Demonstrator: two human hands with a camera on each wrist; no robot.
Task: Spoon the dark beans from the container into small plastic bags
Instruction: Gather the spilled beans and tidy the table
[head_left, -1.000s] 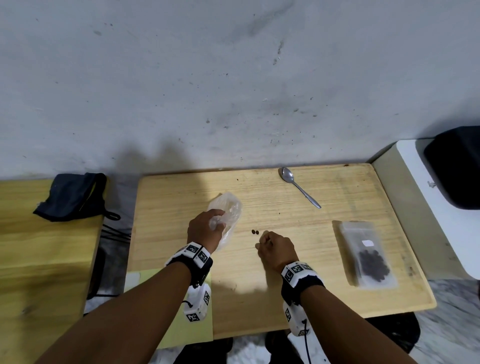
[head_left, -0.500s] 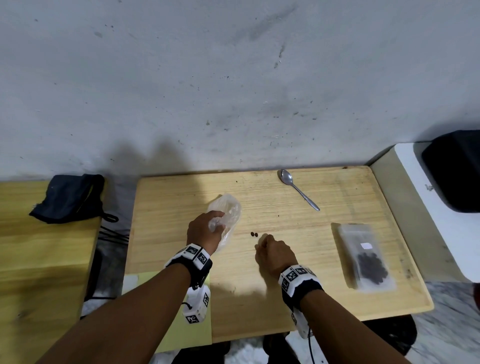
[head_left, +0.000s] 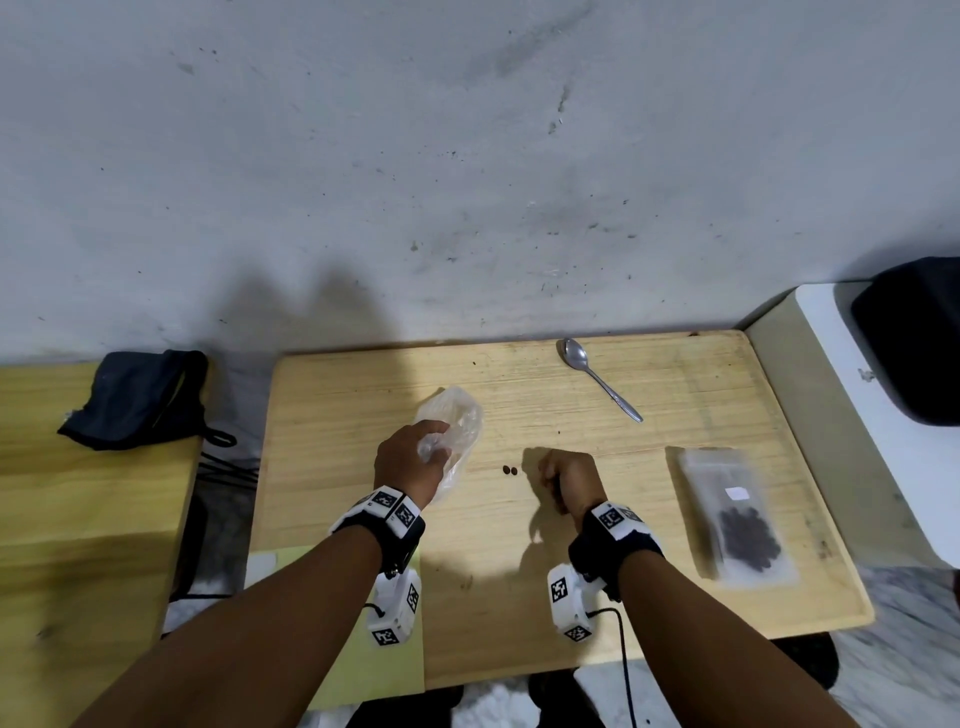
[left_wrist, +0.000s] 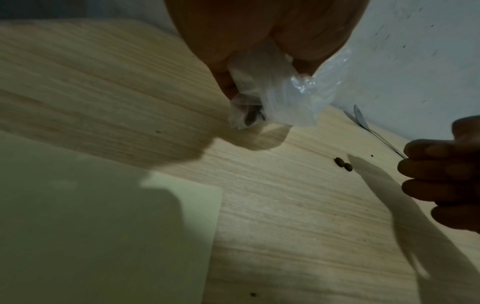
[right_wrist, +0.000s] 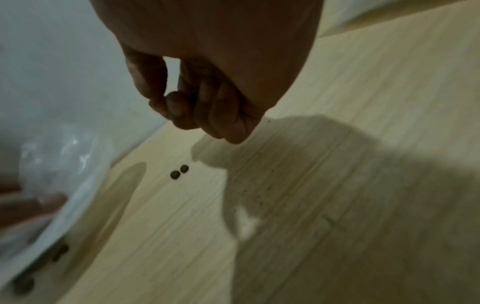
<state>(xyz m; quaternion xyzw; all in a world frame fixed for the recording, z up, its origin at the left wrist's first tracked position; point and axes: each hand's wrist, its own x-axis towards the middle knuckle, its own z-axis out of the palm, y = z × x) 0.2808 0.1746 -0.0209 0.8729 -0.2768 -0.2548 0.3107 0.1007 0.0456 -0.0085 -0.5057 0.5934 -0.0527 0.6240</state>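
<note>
Right hand (head_left: 569, 480) curled, raised above bench (head_left: 519, 597); hold not discernible. Crumpled plastic bag (head_left: 454, 431) gripped by left hand (head_left: 410, 462), few beans inside. Two loose beans (head_left: 510, 470) lain between hands. Spoon (head_left: 597, 376) left beyond.

The bench (head_left: 675, 395) in the middle of the frame is pale yellow wood with fine straight grain. Two beans (head_left: 510, 470) at its centre are dark brown. The crumpled bag (head_left: 460, 415) left of centre is clear with a whitish sheen; the flat bag (head_left: 727, 499) at lower right is frosted clear, with a small white label and a black-brown heap inside. The spoon (head_left: 597, 376) above centre is shiny silver. The wall (head_left: 467, 156) across the top is grey-white, speckled dark. The pouch (head_left: 135, 397) at left is navy. Both wristbands (head_left: 384, 512) are black with white, black-patterned squares.
</note>
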